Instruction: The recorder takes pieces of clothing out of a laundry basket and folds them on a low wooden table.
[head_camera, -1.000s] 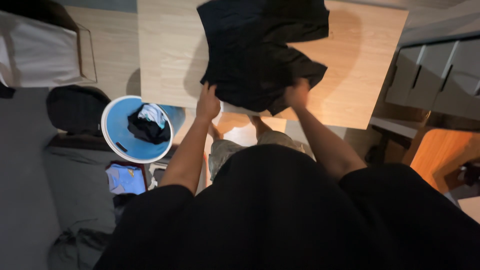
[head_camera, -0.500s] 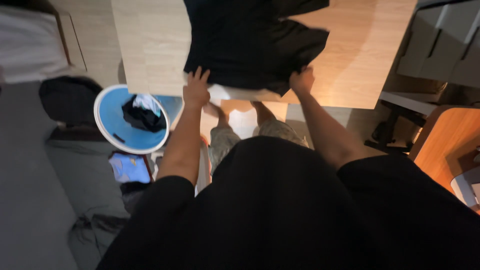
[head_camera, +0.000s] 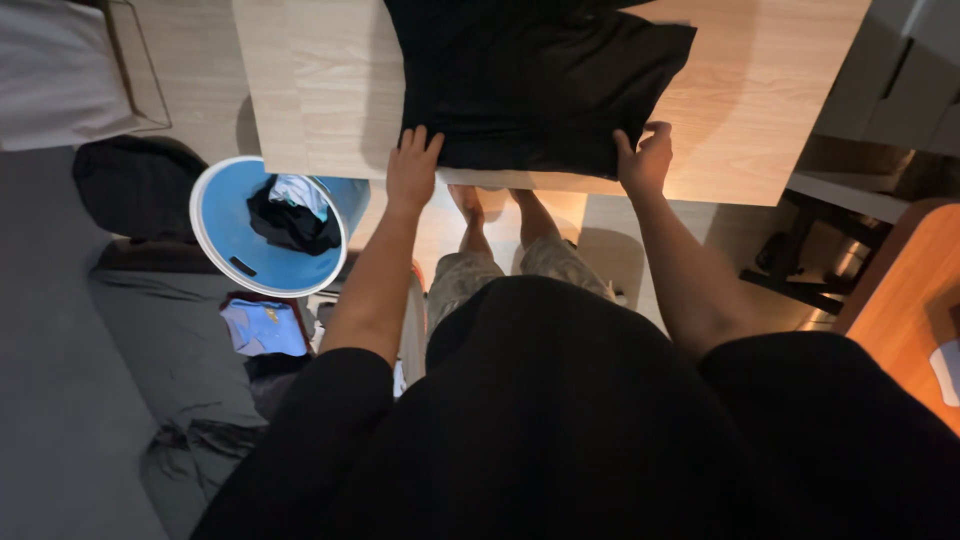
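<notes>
Pressing flat, the left hand (head_camera: 413, 172) lies open-palmed on the black garment's (head_camera: 535, 85) near-left corner. The right hand (head_camera: 645, 160) pinches its near-right corner, at the wooden table's (head_camera: 310, 90) near edge.

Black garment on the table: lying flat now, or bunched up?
Mostly flat. The black garment lies spread on the wooden table, left hand and right hand at its near corners.

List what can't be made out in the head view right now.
- Black garment: far part cut off by the top edge; its kind is unclear.
- Left hand and right hand: both at its near edge; grip unclear.
- Blue basket: clothes bunched, kinds unclear.
- Table: far side out of frame.
</notes>
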